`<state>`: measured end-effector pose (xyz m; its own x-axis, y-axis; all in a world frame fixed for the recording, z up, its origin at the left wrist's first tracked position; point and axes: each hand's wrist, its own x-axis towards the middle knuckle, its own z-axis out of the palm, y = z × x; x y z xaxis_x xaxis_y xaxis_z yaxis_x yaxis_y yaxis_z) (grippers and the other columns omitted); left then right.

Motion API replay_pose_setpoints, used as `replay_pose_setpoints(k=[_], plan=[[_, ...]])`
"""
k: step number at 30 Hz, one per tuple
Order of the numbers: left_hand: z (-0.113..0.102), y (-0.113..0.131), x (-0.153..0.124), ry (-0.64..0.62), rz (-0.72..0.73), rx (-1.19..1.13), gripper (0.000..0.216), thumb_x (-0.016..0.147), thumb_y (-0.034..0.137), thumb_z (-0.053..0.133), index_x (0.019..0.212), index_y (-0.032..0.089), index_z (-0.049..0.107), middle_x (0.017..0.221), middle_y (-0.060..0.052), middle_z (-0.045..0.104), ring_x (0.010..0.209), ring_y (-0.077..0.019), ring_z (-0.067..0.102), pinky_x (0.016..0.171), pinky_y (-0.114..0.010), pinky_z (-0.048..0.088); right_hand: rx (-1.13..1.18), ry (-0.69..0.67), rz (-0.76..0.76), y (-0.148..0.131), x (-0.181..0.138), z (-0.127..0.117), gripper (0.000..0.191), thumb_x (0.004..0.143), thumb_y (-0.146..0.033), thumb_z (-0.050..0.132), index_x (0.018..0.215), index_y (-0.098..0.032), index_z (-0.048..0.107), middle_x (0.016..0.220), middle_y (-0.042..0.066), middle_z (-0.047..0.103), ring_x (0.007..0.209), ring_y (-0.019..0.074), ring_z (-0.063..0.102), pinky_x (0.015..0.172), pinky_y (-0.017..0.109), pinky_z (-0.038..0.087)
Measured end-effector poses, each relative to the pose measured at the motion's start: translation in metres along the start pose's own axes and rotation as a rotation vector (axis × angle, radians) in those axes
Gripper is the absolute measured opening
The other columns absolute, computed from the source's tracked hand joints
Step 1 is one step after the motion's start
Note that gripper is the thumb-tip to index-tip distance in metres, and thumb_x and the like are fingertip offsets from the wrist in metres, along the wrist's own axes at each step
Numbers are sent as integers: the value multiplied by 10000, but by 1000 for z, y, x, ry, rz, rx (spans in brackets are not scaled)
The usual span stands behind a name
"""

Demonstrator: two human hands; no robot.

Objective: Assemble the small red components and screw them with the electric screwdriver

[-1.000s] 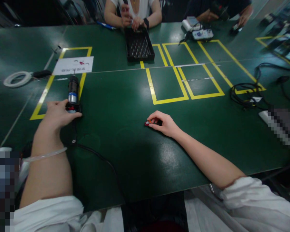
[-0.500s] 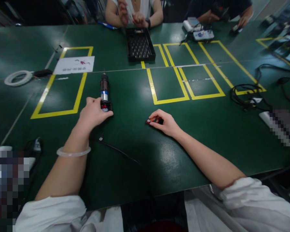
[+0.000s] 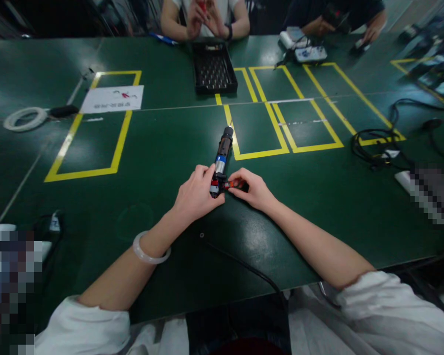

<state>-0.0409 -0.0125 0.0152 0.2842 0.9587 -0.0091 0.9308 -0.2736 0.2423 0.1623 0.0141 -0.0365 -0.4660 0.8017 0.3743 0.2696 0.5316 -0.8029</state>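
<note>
My left hand [image 3: 194,195] is closed around the rear end of an electric screwdriver [image 3: 220,165]. The tool has a black front, a silver section with a blue band, and a thin bit pointing away from me. Its rear shows red and light grey parts, partly covered by my fingers. Against the right side of that rear end, my right hand [image 3: 257,191] pinches a small red-and-orange piece [image 3: 228,185]. Fingertips hide most of the piece, and I cannot tell its kind. A black cable [image 3: 247,267] with a small ring [image 3: 202,235] at its end lies nearer me.
Yellow tape [image 3: 261,154] marks rectangles on the green table [image 3: 163,143]. A black tray [image 3: 216,90] holds several small upright parts. Left are a printed sheet [image 3: 113,99] and a white coil [image 3: 25,120]; right, coiled black cables [image 3: 372,143]. Two people sit opposite.
My left hand has carried the electric screwdriver rightward to meet the small piece in my right hand, which has barely moved. The cable has shifted right too.
</note>
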Motion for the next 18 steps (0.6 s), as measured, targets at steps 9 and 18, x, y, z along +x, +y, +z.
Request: replay_pose_setpoints(k=[9, 18], plan=[[-3, 5, -1, -22, 15, 21, 697, 839, 429, 573, 1457, 161, 394, 1274, -130, 520, 1086, -295, 598, 775, -374, 555, -119, -73, -68, -5, 1, 0, 54, 898, -159, 649, 915, -194, 611, 913, 37, 588, 838, 174, 579, 746, 291, 479], [-1, 6, -2, -18, 19, 43, 698, 847, 430, 571, 1462, 154, 392, 1280, -143, 515, 1105, -296, 581, 790, -364, 547, -111, -59, -81, -4, 1, 0, 101, 922, -138, 596, 954, -208, 661, 990, 60, 602, 939, 185, 611, 820, 315, 518]])
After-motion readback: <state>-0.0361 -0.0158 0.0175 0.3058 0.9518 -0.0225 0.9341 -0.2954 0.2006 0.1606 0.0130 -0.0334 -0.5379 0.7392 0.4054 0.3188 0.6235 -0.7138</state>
